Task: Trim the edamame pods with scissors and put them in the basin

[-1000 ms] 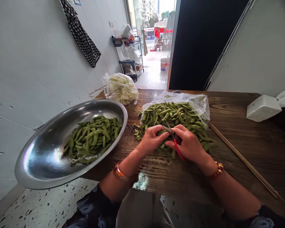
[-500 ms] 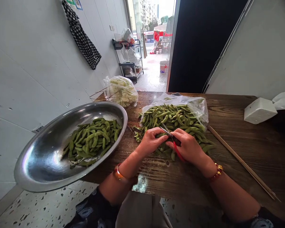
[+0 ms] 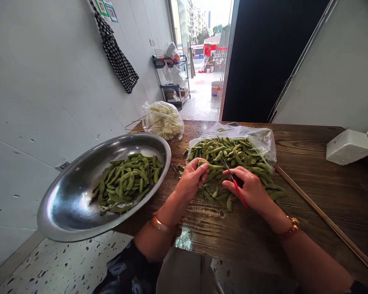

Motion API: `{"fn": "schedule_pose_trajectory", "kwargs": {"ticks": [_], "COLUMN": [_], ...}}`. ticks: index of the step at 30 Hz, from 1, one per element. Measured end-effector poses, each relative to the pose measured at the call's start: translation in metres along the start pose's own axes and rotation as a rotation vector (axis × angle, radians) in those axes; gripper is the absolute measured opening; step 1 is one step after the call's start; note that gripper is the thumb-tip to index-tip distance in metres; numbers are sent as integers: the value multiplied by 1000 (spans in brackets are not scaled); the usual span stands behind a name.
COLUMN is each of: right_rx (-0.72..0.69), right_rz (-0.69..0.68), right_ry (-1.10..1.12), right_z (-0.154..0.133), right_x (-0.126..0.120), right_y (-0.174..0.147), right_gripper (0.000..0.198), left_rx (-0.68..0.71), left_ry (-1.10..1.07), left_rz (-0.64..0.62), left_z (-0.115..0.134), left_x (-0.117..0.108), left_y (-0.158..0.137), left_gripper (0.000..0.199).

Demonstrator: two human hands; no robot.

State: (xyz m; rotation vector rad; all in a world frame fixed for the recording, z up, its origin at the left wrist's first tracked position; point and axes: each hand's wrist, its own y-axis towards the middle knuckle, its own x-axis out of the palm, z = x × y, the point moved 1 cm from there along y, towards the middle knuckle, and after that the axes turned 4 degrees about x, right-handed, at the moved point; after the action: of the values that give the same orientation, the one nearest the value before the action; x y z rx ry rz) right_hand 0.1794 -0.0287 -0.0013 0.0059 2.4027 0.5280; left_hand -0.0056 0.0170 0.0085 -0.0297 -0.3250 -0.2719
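I watch from far away through one head camera, high up by the near edge of the wooden table [image 3: 306,151], and it looks forward and down. The left hand [image 3: 191,177] and the right hand [image 3: 248,185] look close to me, between the near edge and the far edge. My view is wide, so I also see some floor [image 3: 64,265] below the near edge and the doorway [image 3: 202,83] past the far edge.

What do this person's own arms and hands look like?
The left hand and right hand are ungloved. The left wrist wears a glossy orange bangle; the right, a red-and-gold beaded bracelet. The left sleeve is dark with pale blue-grey patterning.
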Motion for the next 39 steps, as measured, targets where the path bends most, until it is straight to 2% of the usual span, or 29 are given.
{"fn": "schedule_pose_trajectory", "kwargs": {"ticks": [6, 19, 29, 34, 36, 39], "right_rx": [-7, -65, -62, -42, -39, -44], "right_rz": [-17, 92, 5, 108, 125, 128], "right_ry": [1, -8, -52, -57, -57, -55], "right_z": [-1, -4, -6, -6, -6, -5], "right_x": [1, 2, 6, -2, -5, -6], "right_y": [-1, -1, -2, 0, 0, 1], "right_gripper": [32, 24, 22, 26, 27, 27], "left_rx": [-9, -74, 3, 54, 38, 120], "left_ry": [-108, -13, -8, -78, 18, 404], "left_rz": [3, -125, 7, 111, 101, 58], "left_z": [2, 0, 3, 8, 10, 10], "left_x": [0, 10, -1, -11, -12, -11], "left_y": [0, -7, 1, 5, 5, 4], "left_gripper": [28, 33, 29, 23, 20, 17]}}
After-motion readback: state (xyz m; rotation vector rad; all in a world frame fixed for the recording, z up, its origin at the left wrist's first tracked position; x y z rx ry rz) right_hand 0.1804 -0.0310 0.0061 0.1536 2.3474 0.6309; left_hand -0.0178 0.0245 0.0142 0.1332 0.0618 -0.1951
